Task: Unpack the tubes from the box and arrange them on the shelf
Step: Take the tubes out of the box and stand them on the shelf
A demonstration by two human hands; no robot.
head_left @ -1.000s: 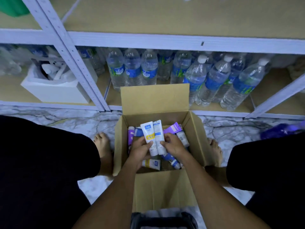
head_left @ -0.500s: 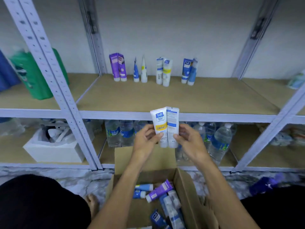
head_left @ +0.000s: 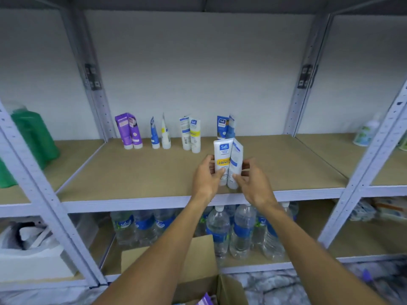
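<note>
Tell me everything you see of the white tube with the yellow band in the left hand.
The yellow-banded tube is white, glossy plastic by its look, with a blue Safi logo below its flat crimped top and a yellow band at mid-height. It stands upright, cap end down, over the front of the shelf board; whether it rests there I cannot tell. The left hand grips its lower half, thumb on the front. A second white tube, held by the right hand, touches its right side.

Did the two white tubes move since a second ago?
Yes. The two white tubes left the cardboard box and rose to the shelf board, near its front edge, held by the left hand and right hand.
</note>
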